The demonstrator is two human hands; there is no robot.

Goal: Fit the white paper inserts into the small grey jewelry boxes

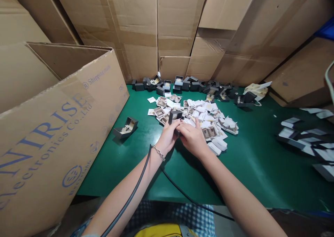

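Note:
Close together over the front of the table, both my hands are closed around a small black hinged box [175, 116] with its lid raised. My left hand [168, 136] grips its left side, and my right hand [193, 136] has its fingers at the near right part, hiding most of the base. Just beyond lies a heap of white and beige inserts [200, 110], some with moulded hollows. To the left, another black box [127, 127] stands with its lid up and a pale lining with dark fittings inside.
A large open cardboard carton [65, 125] fills the left side. Several dark small boxes [194, 85] line the back of the green table [141, 171]. Blurred white and dark pieces [308, 136] are at the right. A black cable [182, 191] runs beneath my forearms.

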